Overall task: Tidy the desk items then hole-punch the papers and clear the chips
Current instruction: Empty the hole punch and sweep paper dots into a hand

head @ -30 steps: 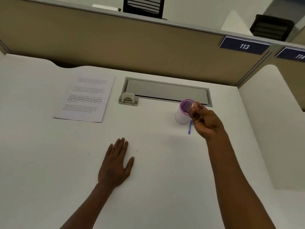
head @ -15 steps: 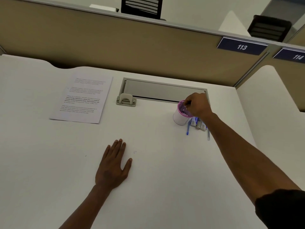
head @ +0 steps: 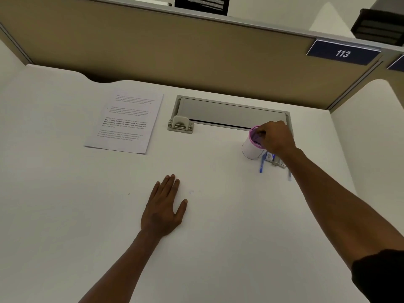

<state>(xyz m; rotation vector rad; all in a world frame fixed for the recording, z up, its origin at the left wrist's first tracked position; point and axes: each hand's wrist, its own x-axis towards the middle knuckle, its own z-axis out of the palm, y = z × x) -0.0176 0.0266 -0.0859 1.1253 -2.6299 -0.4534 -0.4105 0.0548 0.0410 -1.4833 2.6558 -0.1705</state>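
A white cup with a purple rim stands on the white desk at the right. My right hand hovers over its mouth, its fingertips curled down inside the rim; whatever they hold is hidden. Just in front of the cup lie a blue pen, a small metal item and a second pen, partly under my forearm. My left hand lies flat on the desk, fingers straight. A printed sheet of paper lies at the back left, with a beige hole punch to its right.
A grey cable-tray lid is set into the desk behind the cup and punch. A tan partition with a "113" sign closes the back, and a white side panel stands on the right.
My right hand, which pinched a small white item in front of the cup, has moved back over the cup's mouth and dipped its fingers in. The left hand has stayed flat.
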